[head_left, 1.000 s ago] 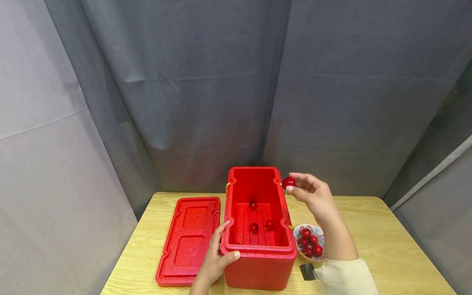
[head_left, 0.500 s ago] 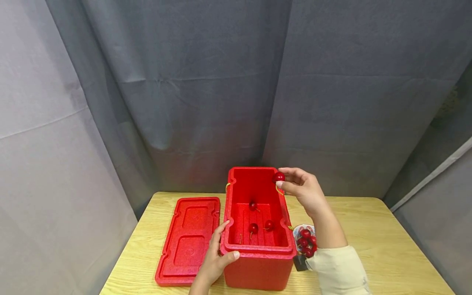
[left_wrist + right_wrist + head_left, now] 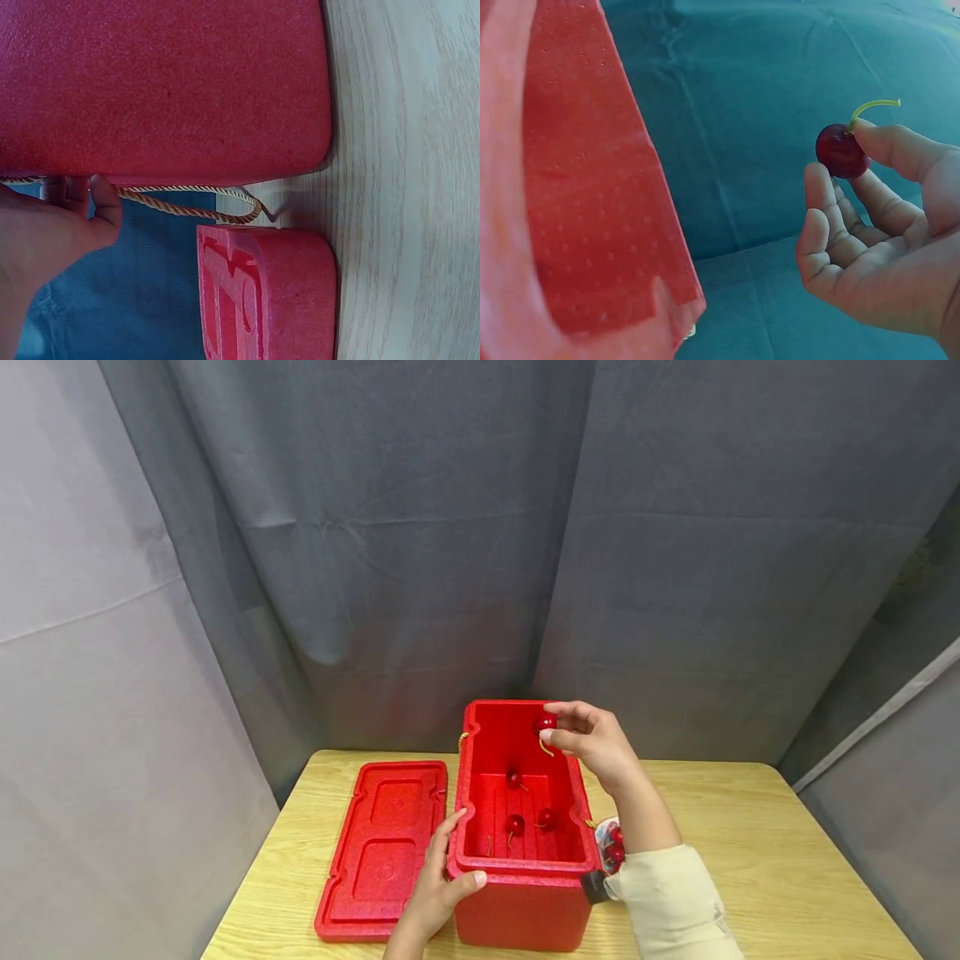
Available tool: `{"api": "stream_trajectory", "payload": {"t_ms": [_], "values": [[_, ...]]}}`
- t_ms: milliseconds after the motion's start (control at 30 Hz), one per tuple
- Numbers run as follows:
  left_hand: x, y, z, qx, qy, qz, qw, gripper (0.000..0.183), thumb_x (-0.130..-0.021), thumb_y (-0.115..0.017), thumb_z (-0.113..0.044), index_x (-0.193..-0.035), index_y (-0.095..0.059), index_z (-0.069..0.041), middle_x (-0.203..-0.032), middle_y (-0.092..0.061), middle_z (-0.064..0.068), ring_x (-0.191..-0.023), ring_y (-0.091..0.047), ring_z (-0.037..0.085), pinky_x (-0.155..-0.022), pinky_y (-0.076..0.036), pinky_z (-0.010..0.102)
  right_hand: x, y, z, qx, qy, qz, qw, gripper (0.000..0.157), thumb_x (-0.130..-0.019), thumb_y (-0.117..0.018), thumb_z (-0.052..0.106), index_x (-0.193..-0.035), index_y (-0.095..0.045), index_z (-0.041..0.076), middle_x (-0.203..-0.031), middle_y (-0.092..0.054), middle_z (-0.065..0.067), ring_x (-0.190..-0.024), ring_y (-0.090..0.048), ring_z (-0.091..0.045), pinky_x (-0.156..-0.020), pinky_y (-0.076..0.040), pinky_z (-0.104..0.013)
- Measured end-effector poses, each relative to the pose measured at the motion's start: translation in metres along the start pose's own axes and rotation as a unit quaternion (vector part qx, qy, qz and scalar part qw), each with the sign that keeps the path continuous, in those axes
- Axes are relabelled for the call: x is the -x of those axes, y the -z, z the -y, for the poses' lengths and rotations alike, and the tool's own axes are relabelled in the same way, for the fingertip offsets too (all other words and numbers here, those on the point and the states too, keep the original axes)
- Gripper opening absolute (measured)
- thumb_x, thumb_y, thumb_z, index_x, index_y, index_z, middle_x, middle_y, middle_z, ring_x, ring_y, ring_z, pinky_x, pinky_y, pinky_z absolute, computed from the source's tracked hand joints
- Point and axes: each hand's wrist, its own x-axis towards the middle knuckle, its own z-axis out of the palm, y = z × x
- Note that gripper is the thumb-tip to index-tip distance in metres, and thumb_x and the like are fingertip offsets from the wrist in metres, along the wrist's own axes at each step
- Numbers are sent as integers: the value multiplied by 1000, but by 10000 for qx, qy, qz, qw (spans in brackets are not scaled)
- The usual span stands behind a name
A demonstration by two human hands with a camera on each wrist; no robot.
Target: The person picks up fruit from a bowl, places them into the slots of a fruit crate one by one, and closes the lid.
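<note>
A red foam box (image 3: 525, 910) stands uncovered on the table, with several stemmed cherries (image 3: 514, 825) on its floor; a lone stem shows by the near wall. My right hand (image 3: 596, 745) pinches a dark red cherry (image 3: 841, 151) by its sides between thumb and fingertips, over the box's far right part. The cherry's green stem sticks out past the thumb in the right wrist view. My left hand (image 3: 438, 881) rests on the box's near left corner, fingers along the left side and thumb at the front rim. In the left wrist view its fingertips touch the box wall.
Left of the box lies its red lid (image 3: 386, 852). At right a patterned bowl (image 3: 602, 828) of cherries is partly hidden by my right forearm. A twisted cord (image 3: 187, 206) hangs along the box's side. A grey curtain (image 3: 420, 568) stands behind the table (image 3: 787, 860).
My right hand has carried the cherry leftward, from beside the right rim to over the box's interior. Its forearm now covers more of the bowl. The left hand has stayed put.
</note>
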Motion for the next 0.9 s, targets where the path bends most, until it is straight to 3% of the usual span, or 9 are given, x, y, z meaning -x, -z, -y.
{"api": "stream_trajectory", "payload": {"t_ms": [200,600,900], "values": [[0,-1,1,57,-113,-11,9999,76,-75,-67,-12,-142,-32,-21,-137,-28,15,-115,-45,32,-90,-42,34,-9,-6,-1,281,-259,162,9991,37,-85,-66,12,-119,-57,2,-103,-62,-13,-85,-58,-23,-72,-47,-34],[0,-1,3,-136,-132,-93,9998,77,-74,-68,-13,-142,-33,-21,-137,-28,13,-116,-43,28,-91,-40,34,-28,-14,-9,477,-676,574,9949,41,-84,-66,11,-121,-54,-2,-101,-62,-15,-88,-58,-24,-75,-46,-36],[0,-1,4,-296,-69,-187,9994,77,-73,-69,-15,-141,-34,-23,-138,-29,13,-117,-40,27,-92,-37,36,-40,-17,-15,707,-1029,634,9901,36,-82,-67,11,-116,-58,3,-95,-61,-12,-86,-57,-24,-73,-47,-37]]}}
